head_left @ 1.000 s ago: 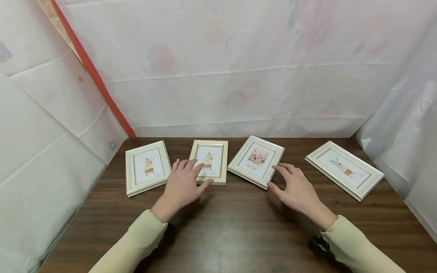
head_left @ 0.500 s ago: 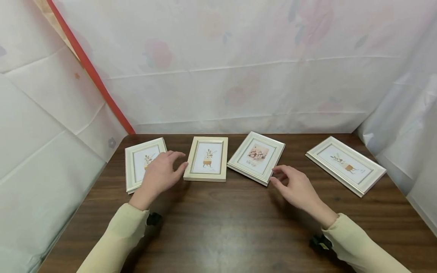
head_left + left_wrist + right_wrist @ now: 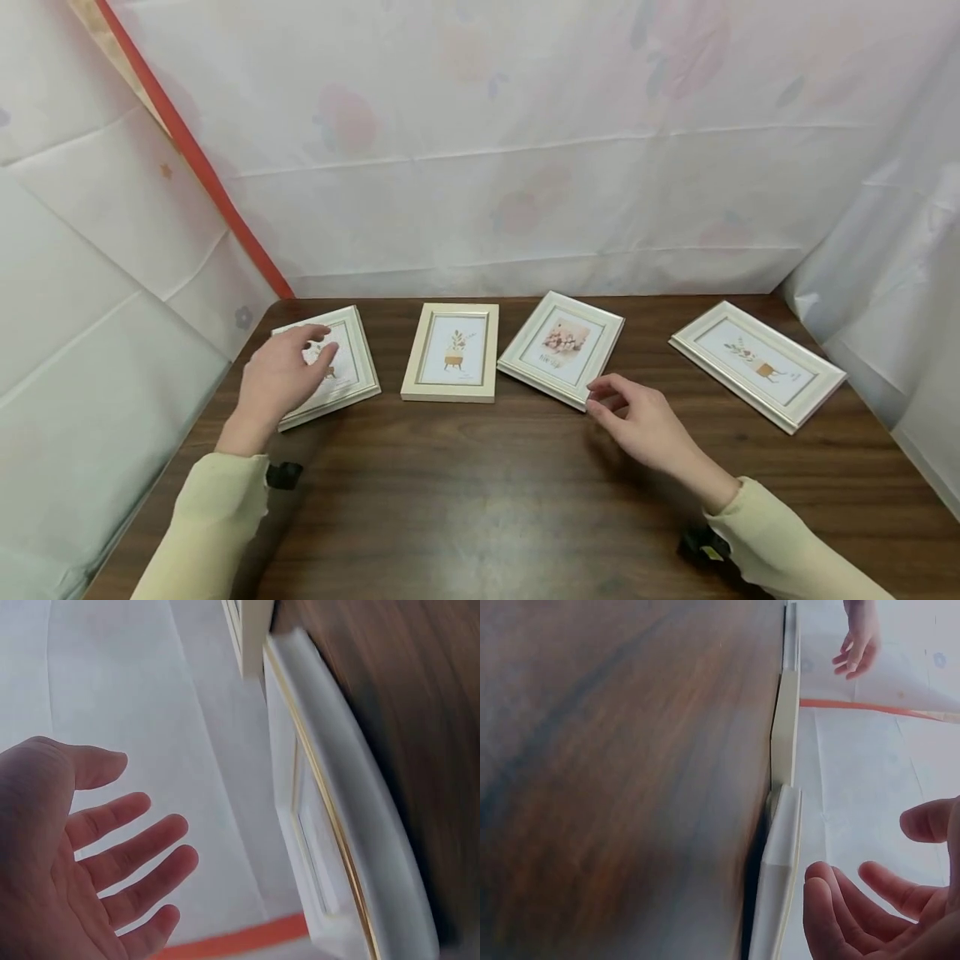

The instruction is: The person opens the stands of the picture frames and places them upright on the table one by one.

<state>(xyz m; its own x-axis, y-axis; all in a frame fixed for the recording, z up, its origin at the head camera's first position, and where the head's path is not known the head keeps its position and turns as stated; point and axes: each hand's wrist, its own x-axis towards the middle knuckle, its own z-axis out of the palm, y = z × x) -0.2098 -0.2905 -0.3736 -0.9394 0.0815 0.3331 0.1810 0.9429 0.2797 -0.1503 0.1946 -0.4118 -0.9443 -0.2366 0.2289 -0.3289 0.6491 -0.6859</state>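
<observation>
My left hand point(image 3: 281, 379) hovers over the leftmost picture frame point(image 3: 367, 375), hiding part of its plant print. In the left wrist view its fingers point(image 3: 142, 847) are loosely bent and hold nothing, apart from the white frame point(image 3: 352, 787). My right hand point(image 3: 645, 421) is by the lower right corner of a tilted white picture frame point(image 3: 517, 367) with a pink blossom print. Its fingers point(image 3: 874, 915) are slightly bent with nothing between them, and the right wrist view shows them raised beside that frame point(image 3: 780, 877).
A cream picture frame point(image 3: 487, 350) lies between the leftmost and the blossom ones. Farther right another white frame point(image 3: 817, 383) lies turned at an angle. All rest on the dark wooden table point(image 3: 480, 500), with a pale printed cloth point(image 3: 450, 208) hanging behind and at the sides.
My left hand has moved left, from over the cream frame to over the leftmost one. The right hand has stayed near the blossom frame's corner, with little change. The frames lie as before.
</observation>
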